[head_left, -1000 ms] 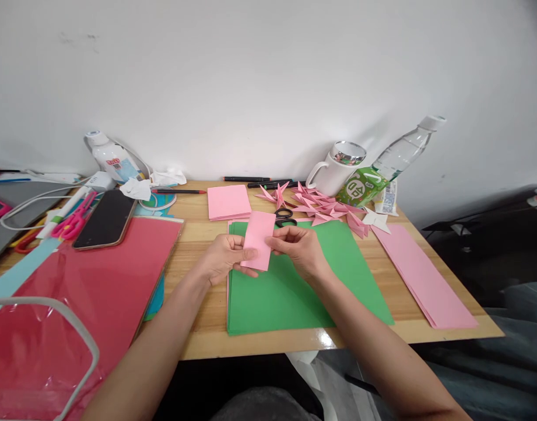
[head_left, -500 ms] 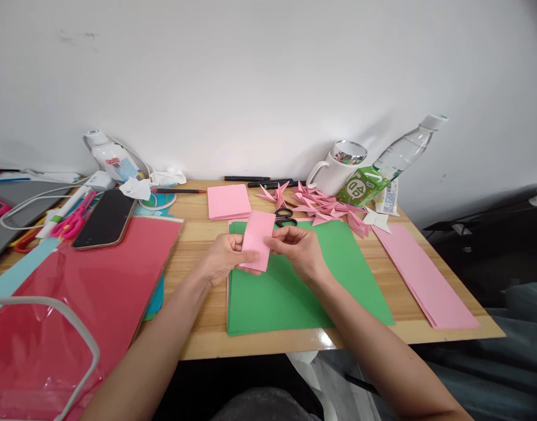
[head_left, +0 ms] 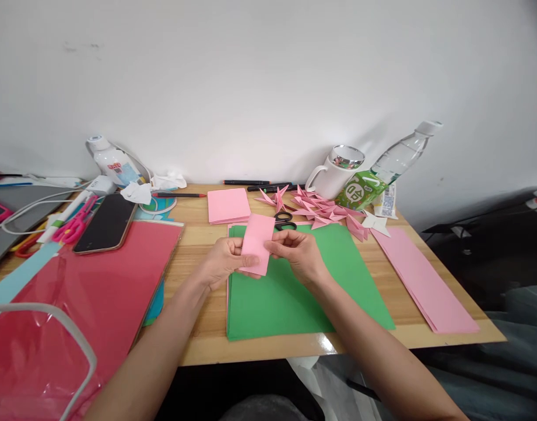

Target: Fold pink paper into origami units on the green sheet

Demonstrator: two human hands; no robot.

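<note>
A small pink paper rectangle (head_left: 256,238) is held upright above the green paper sheets (head_left: 295,292). My left hand (head_left: 224,261) grips its lower left edge with thumb over the front. My right hand (head_left: 297,254) pinches its right edge. Both hands hover over the near middle of the wooden table (head_left: 198,234).
A pink paper stack (head_left: 228,204), black scissors (head_left: 284,220) and several folded pink paper pieces (head_left: 325,209) lie behind. Long pink strips (head_left: 422,280) lie right. A white mug (head_left: 336,172), water bottle (head_left: 400,155), phone (head_left: 106,223) and red sheets in plastic (head_left: 75,304) sit around.
The hands and pink paper barely moved; the right fingers shifted slightly along the paper's edge. The camera tilted a little, lowering the scene in view.
</note>
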